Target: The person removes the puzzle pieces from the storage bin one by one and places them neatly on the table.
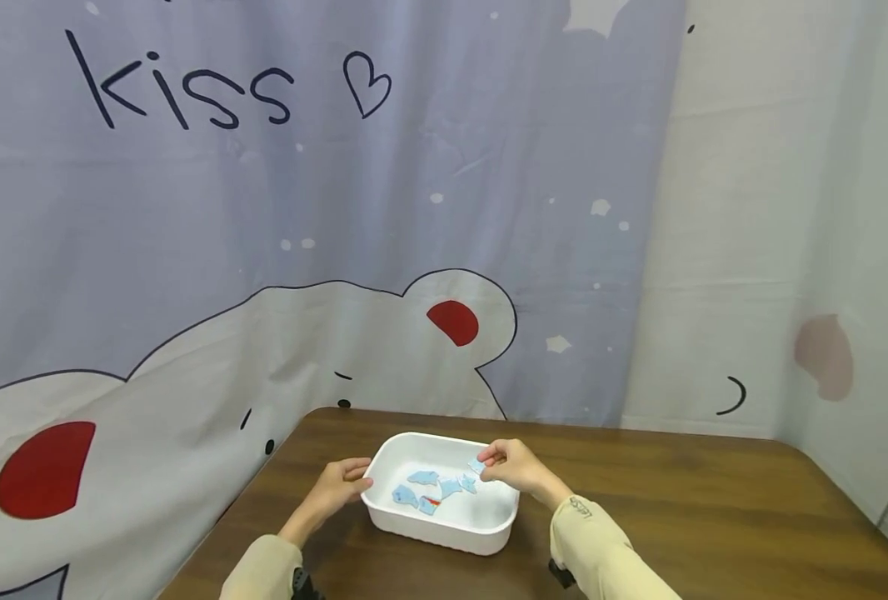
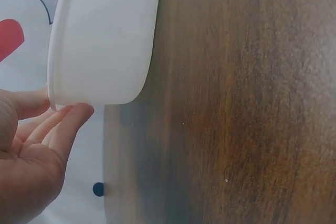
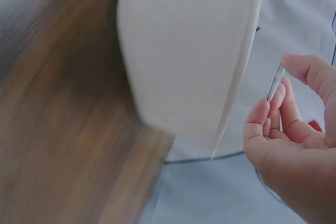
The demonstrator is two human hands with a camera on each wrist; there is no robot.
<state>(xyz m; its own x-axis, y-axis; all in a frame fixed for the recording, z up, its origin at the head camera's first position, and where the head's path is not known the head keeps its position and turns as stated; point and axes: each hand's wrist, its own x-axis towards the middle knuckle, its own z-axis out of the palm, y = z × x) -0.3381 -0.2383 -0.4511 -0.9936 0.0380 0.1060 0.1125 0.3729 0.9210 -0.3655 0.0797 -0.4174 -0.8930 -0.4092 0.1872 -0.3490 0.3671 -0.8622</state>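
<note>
A white plastic basin [image 1: 440, 535] stands on the table. My left hand [image 1: 333, 486] pinches its left rim, the thumb over the edge and the fingers against the outer wall [image 2: 105, 40] in the left wrist view. Above the basin's right side, my right hand [image 1: 517, 467] pinches a flat light-blue piece [image 1: 476, 466] between thumb and fingers. The right wrist view shows this piece [image 3: 274, 82] edge-on and thin. Several irregular light-blue pieces [image 1: 423, 477] lie on the basin floor. One piece [image 1: 429, 505] there carries a red and yellow mark.
The brown wood-grain table [image 1: 661, 517] reaches well to the right of the basin. Behind it hangs a printed curtain [image 1: 384, 358] with cartoon shapes and the word "kiss". Dark bands [image 1: 305, 583] sit at both wrists over pale sleeves.
</note>
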